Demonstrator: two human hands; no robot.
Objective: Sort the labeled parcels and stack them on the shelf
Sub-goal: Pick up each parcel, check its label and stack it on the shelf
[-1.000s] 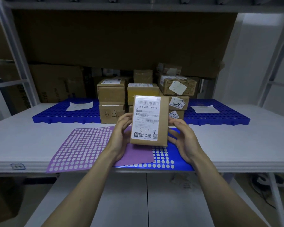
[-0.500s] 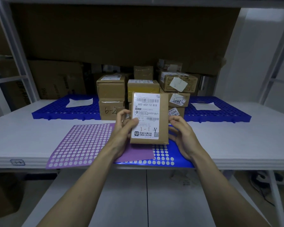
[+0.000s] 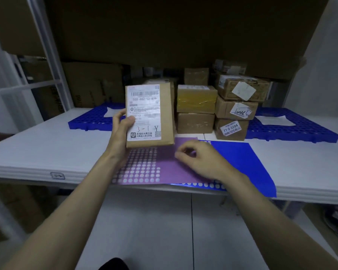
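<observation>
- Two hands work above the front edge of the white shelf, coming in from below.
- The right hand hovers low over the purple sheet, palm down, its fingers curled with thumb and fingertips drawn close; whether they pinch anything cannot be told.
- The purple sheet lies flat near the shelf's front edge, rows of pale round dots on its left part, and it overlaps a blue sheet that sticks out to the right.
- The left hand grips the parcel by its left edge, thumb pressed on the label's face and fingers wrapped behind.
- The parcel is held clear of the shelf, upright, its long axis vertical and its broad face turned toward the camera.
- Its white label reads upright: barcode at the top, handwritten "3-1" near the bottom.
- Further back, brown boxes stand stacked, to the right of the parcel.
- Blue grid mats lie to either side of that stack, a white paper on each.
- Large cartons fill the dark rear.
</observation>
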